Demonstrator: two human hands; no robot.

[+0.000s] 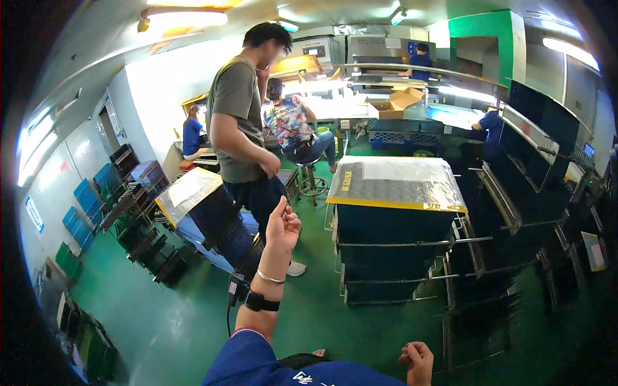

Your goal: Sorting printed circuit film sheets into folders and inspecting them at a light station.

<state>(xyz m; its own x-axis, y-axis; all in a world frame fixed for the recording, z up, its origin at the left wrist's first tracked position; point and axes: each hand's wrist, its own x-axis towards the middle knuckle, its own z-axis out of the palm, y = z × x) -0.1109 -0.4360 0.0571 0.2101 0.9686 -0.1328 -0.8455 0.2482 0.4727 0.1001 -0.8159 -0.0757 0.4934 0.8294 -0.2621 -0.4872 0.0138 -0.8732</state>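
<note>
Position and Orientation of the Covered Rack (pixel 396 228)

The left hand (pixel 283 225) is raised. Its thumb points upward and stands apart from the other fingers, which are bent toward the palm. The right hand (pixel 418 361) is low, partly cut by the lower edge of the view. Its fingers are bent; whether their tips meet or close on anything cannot be determined.

The covered rack is located to the right of the left fingers and beyond the right fingers, apart from both. Its dark body is upright, with levels one above another; rods project at the right side. The top carries a grey patterned panel (pixel 415 191) under clear plastic. A yellow strip (pixel 360 203) follows the near edge, facing the wearer. In this view, the long axis of the panel runs left to right, dipping slightly toward the right; lens distortion applies.

A second covered rack (pixel 192 193) is located to the left of the left fingers, its top slanted in view.

A person in a grey-green shirt (pixel 235 90) stands beyond the left fingers, one hand raised near the face. Farther beyond, a person in a floral top (pixel 291 122) sits on a stool (pixel 312 184). An open carton (pixel 394 106) is located beyond the covered rack.
</note>
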